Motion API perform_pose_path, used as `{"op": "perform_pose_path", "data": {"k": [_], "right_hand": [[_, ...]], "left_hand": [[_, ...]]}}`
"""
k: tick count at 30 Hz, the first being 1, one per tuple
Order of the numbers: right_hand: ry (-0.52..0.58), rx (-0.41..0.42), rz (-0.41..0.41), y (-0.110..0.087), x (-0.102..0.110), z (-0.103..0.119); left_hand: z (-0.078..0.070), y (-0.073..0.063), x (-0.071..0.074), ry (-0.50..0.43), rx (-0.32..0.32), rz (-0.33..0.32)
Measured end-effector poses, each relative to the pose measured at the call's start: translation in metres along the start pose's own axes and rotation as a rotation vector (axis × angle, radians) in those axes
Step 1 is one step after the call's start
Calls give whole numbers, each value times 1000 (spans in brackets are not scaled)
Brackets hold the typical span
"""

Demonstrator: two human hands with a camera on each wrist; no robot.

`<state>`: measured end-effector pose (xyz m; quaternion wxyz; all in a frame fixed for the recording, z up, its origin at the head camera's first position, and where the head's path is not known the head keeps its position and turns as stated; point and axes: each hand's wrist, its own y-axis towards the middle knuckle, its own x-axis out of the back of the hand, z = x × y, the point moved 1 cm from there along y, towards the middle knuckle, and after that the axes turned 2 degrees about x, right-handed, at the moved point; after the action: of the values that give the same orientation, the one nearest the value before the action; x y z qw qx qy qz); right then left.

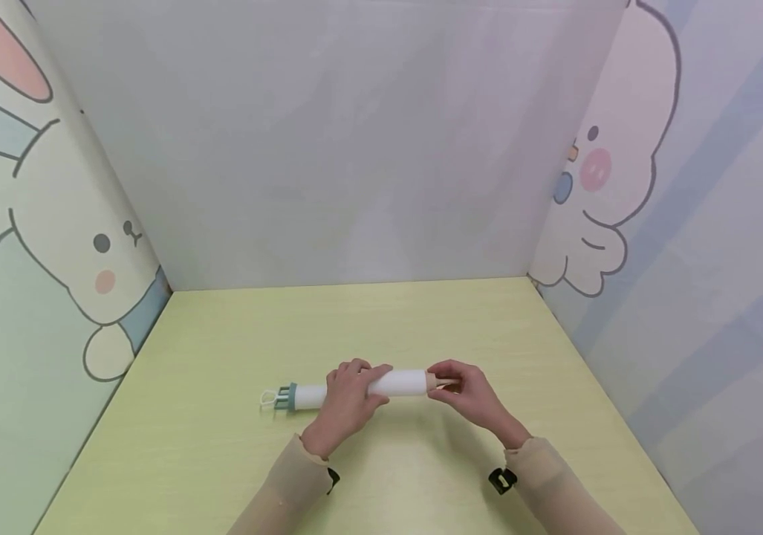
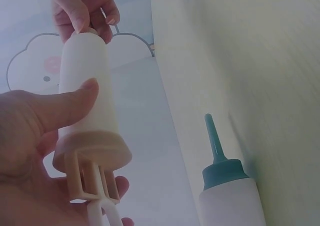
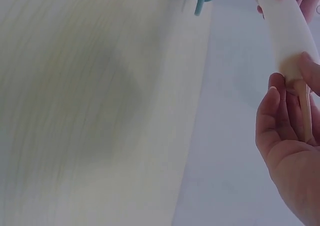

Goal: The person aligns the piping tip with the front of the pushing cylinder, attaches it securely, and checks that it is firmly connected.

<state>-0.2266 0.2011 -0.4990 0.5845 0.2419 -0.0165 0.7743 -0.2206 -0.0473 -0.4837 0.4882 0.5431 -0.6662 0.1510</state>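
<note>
My left hand (image 1: pixel 348 397) grips a white tube (image 1: pixel 403 383) held just above the table. The left wrist view shows the tube's tan collar (image 2: pixel 92 148), an open tan frame and a white loop below the hand. At the other end, fingers of my right hand (image 1: pixel 478 397) pinch the tan cap (image 1: pixel 431 381), whose thin nozzle (image 3: pixel 303 109) runs along the palm. A similar white tube (image 1: pixel 309 397) lies nearby, with a teal frame (image 1: pixel 284 397) and a white loop at its left end. Its teal nozzle (image 2: pixel 214 138) shows in the left wrist view.
A pale yellow-green table (image 1: pixel 354 319) spreads under the hands. A plain grey wall (image 1: pixel 328 148) stands at the back. Side walls carry cartoon prints, a rabbit (image 1: pixel 67 245) at left and a white figure (image 1: pixel 615 148) at right.
</note>
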Motion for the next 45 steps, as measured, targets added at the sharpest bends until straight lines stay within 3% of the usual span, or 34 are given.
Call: {"op": "perform_pose_path", "data": {"k": [13, 20, 29, 36, 45], "right_hand": [[-37, 10, 21, -4, 7, -10], [28, -27, 12, -5, 15, -17], [102, -148, 6, -12, 28, -38], [71, -197, -5, -15, 33, -47], [18, -217, -1, -19, 39, -30]], "left_hand": [[-5, 5, -10, 42, -52, -27], [-8, 11, -22, 34, -80, -78], [-9, 27, -48, 105, -98, -14], [-9, 34, -64, 184, -96, 29], [-15, 44, -76, 231, -99, 63]]}}
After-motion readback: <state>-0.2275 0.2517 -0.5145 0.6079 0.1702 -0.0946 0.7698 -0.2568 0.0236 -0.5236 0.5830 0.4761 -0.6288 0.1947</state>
